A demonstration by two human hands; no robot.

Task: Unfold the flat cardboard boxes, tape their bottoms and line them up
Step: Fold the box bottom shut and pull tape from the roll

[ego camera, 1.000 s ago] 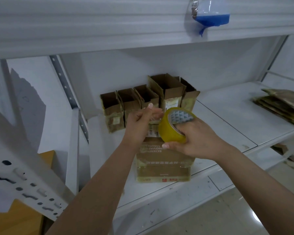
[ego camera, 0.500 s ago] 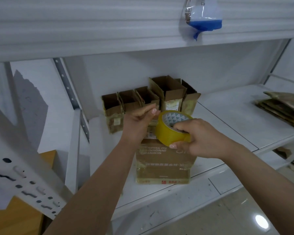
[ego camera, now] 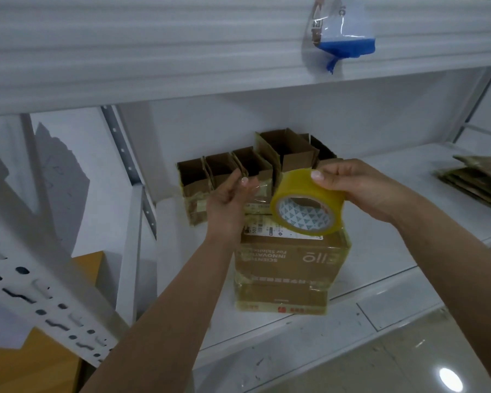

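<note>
While the tape end is pinched by the left hand [ego camera: 229, 199], the yellow roll [ego camera: 306, 204], at its three o'clock, is gripped by the right hand [ego camera: 360, 188].

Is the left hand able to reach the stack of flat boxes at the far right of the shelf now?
Probably not. The left hand pinches the tape end, the right hand and tape roll lie across its path, and the flat boxes sit well beyond them.

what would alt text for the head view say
The right hand grips a yellow tape roll while the left hand pinches its free end, above a cardboard box on a white shelf. Opened boxes stand in a row behind.
</note>
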